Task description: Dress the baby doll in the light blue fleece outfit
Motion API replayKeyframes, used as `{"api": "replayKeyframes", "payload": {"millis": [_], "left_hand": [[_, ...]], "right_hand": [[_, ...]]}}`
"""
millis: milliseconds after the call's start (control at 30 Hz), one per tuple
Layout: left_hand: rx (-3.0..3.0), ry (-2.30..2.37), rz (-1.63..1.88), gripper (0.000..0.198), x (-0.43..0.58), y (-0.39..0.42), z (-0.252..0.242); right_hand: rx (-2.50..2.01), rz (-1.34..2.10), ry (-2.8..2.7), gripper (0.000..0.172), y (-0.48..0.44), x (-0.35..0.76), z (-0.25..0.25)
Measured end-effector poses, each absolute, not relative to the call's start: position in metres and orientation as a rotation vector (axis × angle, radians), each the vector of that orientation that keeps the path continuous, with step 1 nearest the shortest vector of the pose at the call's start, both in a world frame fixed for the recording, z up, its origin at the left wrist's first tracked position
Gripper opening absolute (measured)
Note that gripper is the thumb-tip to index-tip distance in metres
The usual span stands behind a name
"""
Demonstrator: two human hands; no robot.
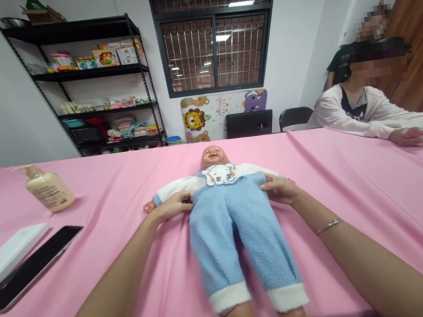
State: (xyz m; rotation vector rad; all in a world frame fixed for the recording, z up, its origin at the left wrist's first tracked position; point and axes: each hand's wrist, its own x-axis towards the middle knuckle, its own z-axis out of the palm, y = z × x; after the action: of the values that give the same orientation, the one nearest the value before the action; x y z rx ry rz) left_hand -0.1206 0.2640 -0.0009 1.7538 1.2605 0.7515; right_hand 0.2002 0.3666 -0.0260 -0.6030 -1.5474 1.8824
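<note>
A baby doll [213, 156] lies on its back on the pink cloth, its head away from me and its feet toward me. It wears a white top with blue cuffs and an elephant face on the chest. Light blue fleece trousers [213, 226] with white cuffs cover its legs; the lower legs and feet are bare. At the waistband's left side my left hand [174, 206] is closed on the trousers' edge. My right hand [281, 190] grips the waistband on the opposite side, pulling the fabric slightly outward. Some fingertips are hidden by the cloth.
On the left of the pink-covered table [133, 274] are a pump bottle [51, 189], a white power bank [10, 255] and a black phone [30, 268]. A seated person [354, 107] rests an arm on the right side. Behind stands a black shelf [85, 74].
</note>
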Motion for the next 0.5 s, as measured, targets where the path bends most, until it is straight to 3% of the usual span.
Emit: {"api": "replayKeyframes", "payload": {"millis": [100, 267, 400, 500], "left_hand": [[1.875, 1.321, 0.804, 0.019, -0.117, 0.271, -0.011], [1.938, 1.396, 1.02, 0.018, -0.113, 0.282, -0.029], [1.967, 1.51, 1.112, 0.02, -0.112, 0.282, -0.033], [1.906, 1.482, 1.009, 0.018, -0.104, 0.278, -0.03]], "right_hand": [[-0.748, 1.66, -1.853, 0.03, 0.37, 0.195, -0.028], [-0.829, 1.279, -2.133, 0.031, 0.373, 0.19, -0.029], [-0.894, 1.324, -2.282, 0.029, 0.369, 0.193, -0.022], [-0.823, 1.468, -2.283, 0.016, 0.363, 0.191, -0.02]]}}
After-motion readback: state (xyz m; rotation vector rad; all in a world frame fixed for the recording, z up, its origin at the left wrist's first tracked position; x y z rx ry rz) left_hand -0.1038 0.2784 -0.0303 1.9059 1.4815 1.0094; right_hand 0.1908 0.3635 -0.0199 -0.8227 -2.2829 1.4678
